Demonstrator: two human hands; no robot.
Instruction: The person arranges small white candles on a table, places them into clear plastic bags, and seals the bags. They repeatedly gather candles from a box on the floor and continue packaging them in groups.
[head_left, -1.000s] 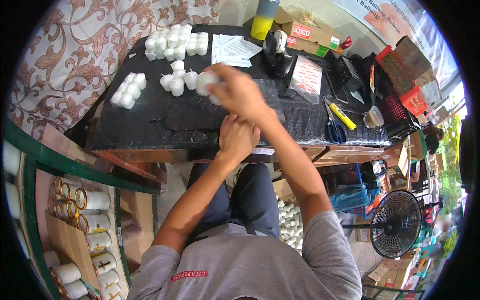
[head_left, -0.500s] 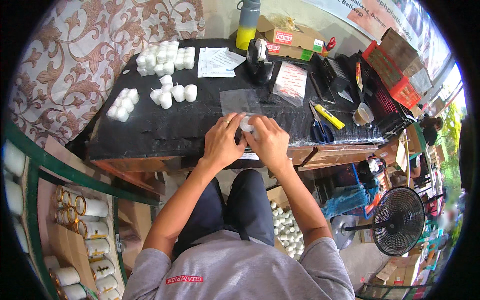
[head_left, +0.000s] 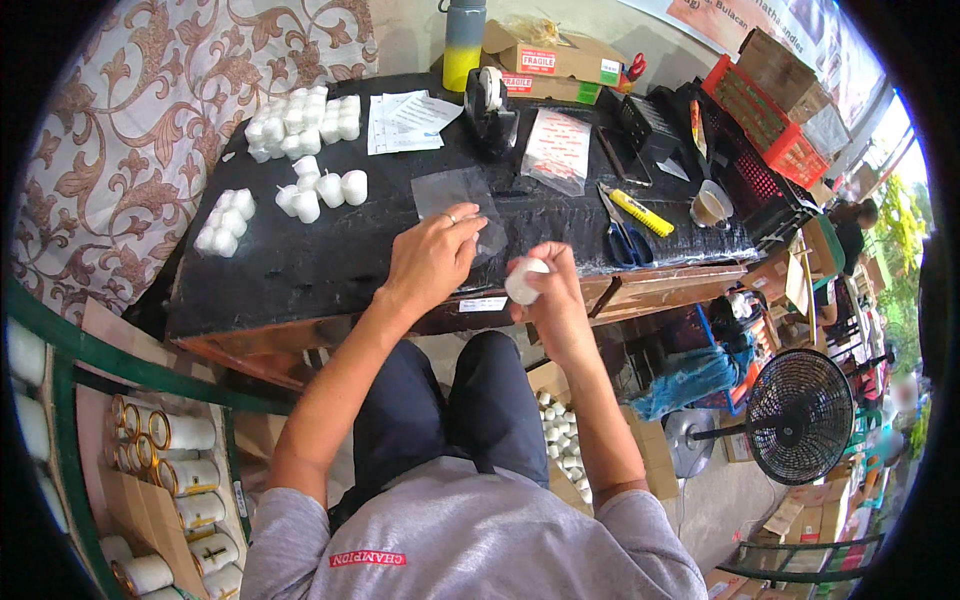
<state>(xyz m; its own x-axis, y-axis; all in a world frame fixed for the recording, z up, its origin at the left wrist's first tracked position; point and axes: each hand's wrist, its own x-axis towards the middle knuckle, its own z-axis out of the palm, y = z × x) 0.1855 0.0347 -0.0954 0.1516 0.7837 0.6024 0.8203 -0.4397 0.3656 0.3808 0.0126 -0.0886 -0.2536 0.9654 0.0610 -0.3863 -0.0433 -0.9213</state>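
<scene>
Right hand (head_left: 550, 292) clasped on white candle (head_left: 524, 283), right of clear bag (head_left: 453, 189); left hand (head_left: 432, 253) at bag, grip indiscernible.

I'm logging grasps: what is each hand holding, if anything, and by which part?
The right hand holds a small white candle by its sides. The left hand is at the clear plastic bag; whether it grips it cannot be told.

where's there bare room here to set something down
Widest: black table left of the left hand, below the loose candles and packed candles. Smaller: between loose candles and clear bag. Crowded: the right side, around scissors, yellow cutter and cup.
</scene>
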